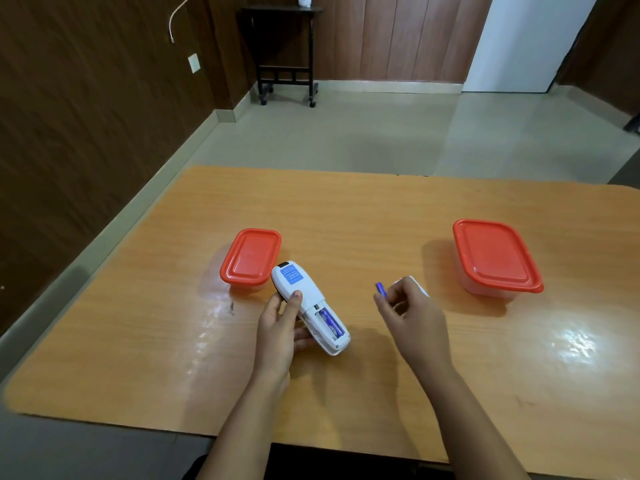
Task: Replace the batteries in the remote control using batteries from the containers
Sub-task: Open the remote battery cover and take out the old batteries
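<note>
My left hand (281, 327) grips a white remote control (304, 299) turned back side up, with a blue label near its far end. Its battery bay is uncovered and one purple battery (330, 322) lies in it. My right hand (410, 306) pinches a second purple battery (380, 289) between its fingertips, a short way right of the remote. A white piece (417, 285), probably the battery cover, shows behind that hand. Two clear containers with red lids stand shut: a small one (251, 259) just beyond the remote and a larger one (495, 258) at the right.
Everything sits on an orange wooden table (346, 209). Its near edge runs close to my body and its left edge borders a grey floor. A dark wheeled side table (282, 46) stands by the far wall.
</note>
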`<state>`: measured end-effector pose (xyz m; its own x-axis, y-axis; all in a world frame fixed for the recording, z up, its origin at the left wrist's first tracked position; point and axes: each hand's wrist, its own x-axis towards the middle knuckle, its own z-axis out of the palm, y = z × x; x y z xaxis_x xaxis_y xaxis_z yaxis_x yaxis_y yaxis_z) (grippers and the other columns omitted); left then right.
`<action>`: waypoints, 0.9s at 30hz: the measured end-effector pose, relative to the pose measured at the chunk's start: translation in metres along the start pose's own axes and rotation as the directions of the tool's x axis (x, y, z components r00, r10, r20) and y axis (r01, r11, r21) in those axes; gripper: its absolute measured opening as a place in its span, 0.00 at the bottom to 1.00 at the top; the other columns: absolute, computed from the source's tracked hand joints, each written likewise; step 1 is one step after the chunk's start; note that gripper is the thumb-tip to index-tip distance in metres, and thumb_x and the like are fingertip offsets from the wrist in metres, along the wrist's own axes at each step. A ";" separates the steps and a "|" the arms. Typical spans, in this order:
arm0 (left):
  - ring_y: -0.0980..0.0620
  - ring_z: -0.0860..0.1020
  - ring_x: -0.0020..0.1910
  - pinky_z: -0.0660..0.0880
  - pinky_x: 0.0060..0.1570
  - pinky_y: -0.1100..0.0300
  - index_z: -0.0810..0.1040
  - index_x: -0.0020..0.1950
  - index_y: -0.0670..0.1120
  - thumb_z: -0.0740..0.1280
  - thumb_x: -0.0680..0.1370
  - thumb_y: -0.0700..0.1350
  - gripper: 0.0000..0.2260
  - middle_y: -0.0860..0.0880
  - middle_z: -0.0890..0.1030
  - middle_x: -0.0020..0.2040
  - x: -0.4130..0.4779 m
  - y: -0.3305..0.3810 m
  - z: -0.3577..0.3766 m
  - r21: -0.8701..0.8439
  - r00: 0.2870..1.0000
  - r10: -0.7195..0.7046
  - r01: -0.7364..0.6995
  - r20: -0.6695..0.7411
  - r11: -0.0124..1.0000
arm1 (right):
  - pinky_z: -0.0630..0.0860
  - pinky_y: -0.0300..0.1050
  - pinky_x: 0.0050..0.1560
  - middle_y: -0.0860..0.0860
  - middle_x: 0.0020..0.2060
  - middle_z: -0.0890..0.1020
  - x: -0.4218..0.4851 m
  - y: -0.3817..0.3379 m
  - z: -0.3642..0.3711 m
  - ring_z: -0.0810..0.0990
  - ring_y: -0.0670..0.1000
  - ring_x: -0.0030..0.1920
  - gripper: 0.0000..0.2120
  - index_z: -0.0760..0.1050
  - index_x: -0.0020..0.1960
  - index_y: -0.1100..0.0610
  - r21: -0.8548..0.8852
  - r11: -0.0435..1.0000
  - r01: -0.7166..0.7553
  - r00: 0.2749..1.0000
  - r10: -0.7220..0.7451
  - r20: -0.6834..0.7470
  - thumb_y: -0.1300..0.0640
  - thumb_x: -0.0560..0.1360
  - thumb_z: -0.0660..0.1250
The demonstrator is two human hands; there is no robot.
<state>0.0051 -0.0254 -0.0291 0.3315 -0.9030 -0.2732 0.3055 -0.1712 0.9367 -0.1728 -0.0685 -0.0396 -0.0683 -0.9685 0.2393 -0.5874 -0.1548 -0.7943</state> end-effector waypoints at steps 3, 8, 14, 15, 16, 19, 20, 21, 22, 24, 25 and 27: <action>0.52 0.84 0.35 0.79 0.30 0.60 0.76 0.61 0.48 0.62 0.80 0.47 0.11 0.48 0.84 0.45 0.000 0.000 0.000 0.010 1.000 -0.013 0.013 0.002 1.000 | 0.65 0.42 0.30 0.44 0.37 0.77 0.002 0.014 -0.002 0.74 0.46 0.35 0.07 0.68 0.41 0.48 -0.310 0.950 -0.038 0.999 0.047 0.024 0.52 0.74 0.66; 0.51 0.84 0.36 0.77 0.28 0.61 0.76 0.61 0.50 0.62 0.80 0.48 0.11 0.47 0.84 0.46 -0.002 0.001 0.002 0.010 1.000 -0.020 0.020 0.016 1.000 | 0.65 0.44 0.31 0.47 0.39 0.77 0.002 0.023 0.007 0.75 0.52 0.42 0.04 0.71 0.45 0.52 -0.505 0.862 -0.054 0.998 0.051 -0.021 0.53 0.74 0.64; 0.51 0.83 0.37 0.78 0.31 0.61 0.77 0.59 0.53 0.62 0.80 0.47 0.10 0.50 0.84 0.45 -0.002 0.000 0.001 0.043 0.999 -0.025 0.023 0.035 0.999 | 0.69 0.43 0.38 0.50 0.49 0.75 0.002 0.022 0.005 0.74 0.53 0.51 0.11 0.75 0.53 0.51 -0.445 0.892 -0.082 0.994 0.105 0.028 0.50 0.72 0.67; 0.51 0.84 0.37 0.78 0.31 0.60 0.77 0.59 0.53 0.62 0.80 0.47 0.10 0.50 0.84 0.46 -0.002 0.001 0.000 0.045 0.999 -0.022 0.021 0.039 0.999 | 0.68 0.43 0.39 0.49 0.49 0.75 0.002 0.018 0.005 0.74 0.51 0.49 0.11 0.76 0.53 0.50 -0.385 0.921 -0.060 0.995 0.086 0.053 0.51 0.72 0.68; 0.51 0.84 0.37 0.78 0.31 0.60 0.77 0.59 0.53 0.62 0.80 0.47 0.10 0.49 0.84 0.46 -0.002 0.000 0.000 0.050 0.999 -0.020 0.018 0.041 0.999 | 0.68 0.42 0.40 0.47 0.48 0.75 0.001 0.014 0.005 0.74 0.48 0.46 0.11 0.76 0.54 0.49 -0.308 0.951 -0.021 0.995 0.051 0.088 0.51 0.72 0.69; 0.53 0.83 0.34 0.77 0.28 0.62 0.77 0.60 0.50 0.63 0.79 0.47 0.10 0.49 0.83 0.45 -0.001 0.001 0.000 0.063 0.999 -0.015 0.013 0.032 0.998 | 0.70 0.37 0.42 0.41 0.48 0.76 -0.004 -0.002 0.005 0.74 0.42 0.43 0.14 0.76 0.56 0.45 -0.097 0.979 0.178 0.955 -0.149 0.256 0.53 0.72 0.70; 0.53 0.83 0.32 0.76 0.27 0.63 0.77 0.60 0.49 0.63 0.79 0.47 0.11 0.49 0.83 0.43 0.000 0.000 0.000 0.065 1.000 -0.011 0.009 0.024 0.998 | 0.71 0.35 0.44 0.40 0.51 0.76 -0.007 -0.006 0.005 0.75 0.41 0.45 0.16 0.76 0.58 0.45 -0.060 0.966 0.252 0.920 -0.220 0.325 0.53 0.72 0.70; 0.54 0.82 0.31 0.75 0.26 0.64 0.77 0.60 0.48 0.63 0.79 0.47 0.11 0.49 0.83 0.42 0.000 0.001 0.000 0.070 1.000 -0.003 0.002 0.015 0.998 | 0.72 0.34 0.46 0.39 0.54 0.77 -0.010 -0.010 0.006 0.75 0.40 0.48 0.17 0.75 0.60 0.44 -0.036 0.948 0.316 0.880 -0.278 0.386 0.53 0.72 0.69; 0.55 0.82 0.31 0.74 0.26 0.65 0.78 0.60 0.47 0.64 0.79 0.47 0.11 0.50 0.83 0.41 0.001 0.001 -0.001 0.074 1.000 0.007 -0.007 0.006 0.997 | 0.73 0.35 0.48 0.39 0.58 0.77 -0.012 -0.012 0.007 0.76 0.39 0.51 0.19 0.75 0.62 0.45 -0.023 0.930 0.366 0.843 -0.321 0.430 0.53 0.72 0.67; 0.58 0.82 0.34 0.76 0.29 0.66 0.79 0.59 0.47 0.64 0.79 0.49 0.12 0.52 0.85 0.39 0.001 0.001 -0.002 0.070 1.000 0.018 -0.017 -0.004 0.997 | 0.75 0.38 0.52 0.39 0.61 0.76 -0.016 -0.015 0.009 0.76 0.39 0.56 0.21 0.73 0.65 0.45 -0.025 0.903 0.430 0.798 -0.367 0.478 0.51 0.72 0.66; 0.59 0.83 0.34 0.76 0.30 0.66 0.79 0.59 0.47 0.64 0.78 0.50 0.12 0.53 0.85 0.39 0.002 0.001 -0.002 0.061 1.000 0.014 -0.013 -0.005 0.998 | 0.76 0.40 0.53 0.39 0.62 0.77 -0.018 -0.016 0.009 0.76 0.40 0.57 0.22 0.73 0.66 0.44 -0.030 0.896 0.443 0.789 -0.374 0.488 0.49 0.72 0.66; 0.59 0.83 0.35 0.77 0.31 0.66 0.79 0.59 0.48 0.62 0.79 0.52 0.13 0.53 0.85 0.40 0.001 0.001 -0.002 0.063 1.000 0.007 -0.008 0.008 0.998 | 0.77 0.42 0.53 0.40 0.61 0.78 -0.021 -0.017 0.011 0.77 0.41 0.57 0.24 0.73 0.67 0.45 -0.034 0.888 0.458 0.784 -0.385 0.487 0.47 0.71 0.66</action>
<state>0.0074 -0.0262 -0.0289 0.3263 -0.9075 -0.2645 0.2464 -0.1885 0.9507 -0.1529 -0.0474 -0.0373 0.5654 -0.7944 0.2219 -0.5802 -0.5743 -0.5775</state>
